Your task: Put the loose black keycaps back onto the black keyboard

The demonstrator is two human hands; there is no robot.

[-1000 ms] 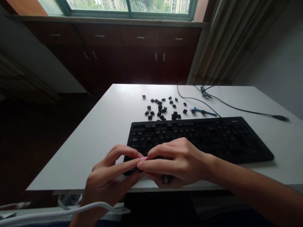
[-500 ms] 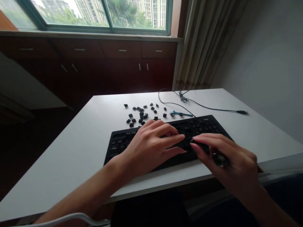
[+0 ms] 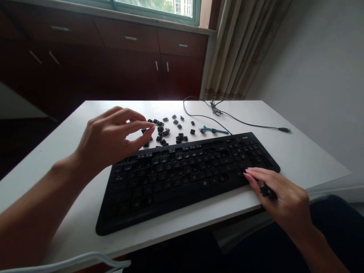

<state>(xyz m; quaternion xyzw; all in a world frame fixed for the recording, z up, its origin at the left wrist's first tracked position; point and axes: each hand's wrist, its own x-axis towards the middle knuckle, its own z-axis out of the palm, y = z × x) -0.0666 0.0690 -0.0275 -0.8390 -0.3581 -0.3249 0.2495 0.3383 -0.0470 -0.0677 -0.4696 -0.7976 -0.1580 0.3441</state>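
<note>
The black keyboard (image 3: 170, 189) lies slantwise along the table's near side, with dark gaps among its keys. Raised beyond its far left corner, my left hand (image 3: 109, 134) has thumb and forefinger pinched together beside loose black keycaps (image 3: 165, 132). Whatever sits between those fingertips, if anything, is hidden. At the keyboard's right front edge, my right hand (image 3: 281, 197) is closed around a dark slim tool (image 3: 267, 191); its exact kind is unclear, as the fingers cover most of it.
A blue tool (image 3: 214, 130) lies behind the keyboard, near single keycaps. The black cable (image 3: 199, 114) loops over the back of the white table (image 3: 298, 159), ending in a plug (image 3: 284, 129) at right. A white cord (image 3: 85, 258) crosses the lower left.
My left hand has moved off the keyboard, left and away, to the loose keycaps. My right hand has drawn back from the keys to the front edge. The view has tilted down.
</note>
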